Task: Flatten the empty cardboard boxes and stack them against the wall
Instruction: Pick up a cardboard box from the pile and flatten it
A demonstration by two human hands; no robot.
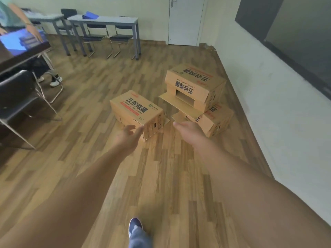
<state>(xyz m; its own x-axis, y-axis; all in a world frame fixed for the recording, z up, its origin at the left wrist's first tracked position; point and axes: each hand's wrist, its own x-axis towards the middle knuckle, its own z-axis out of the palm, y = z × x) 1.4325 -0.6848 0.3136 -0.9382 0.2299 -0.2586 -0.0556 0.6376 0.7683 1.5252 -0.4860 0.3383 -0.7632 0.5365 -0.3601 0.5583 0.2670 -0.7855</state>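
Note:
Three brown cardboard boxes with dark printed characters stand on the wooden floor. The nearest box (137, 111) lies alone, left of the other two. A second box (194, 85) with loose flaps rests on top of a third box (215, 120) close to the white wall (268, 104). Both my arms stretch forward. My left hand (129, 136) is open, its fingers at the near corner of the nearest box. My right hand (189, 130) is open too, hovering in front of the lower box's flap and holding nothing.
Grey tables (103, 21) with black chairs stand at the back, beside a white door (186, 20). A dark desk (21, 52) and chair (16, 95) are on the left, where another person sits. My shoe (135, 225) is on the floor below.

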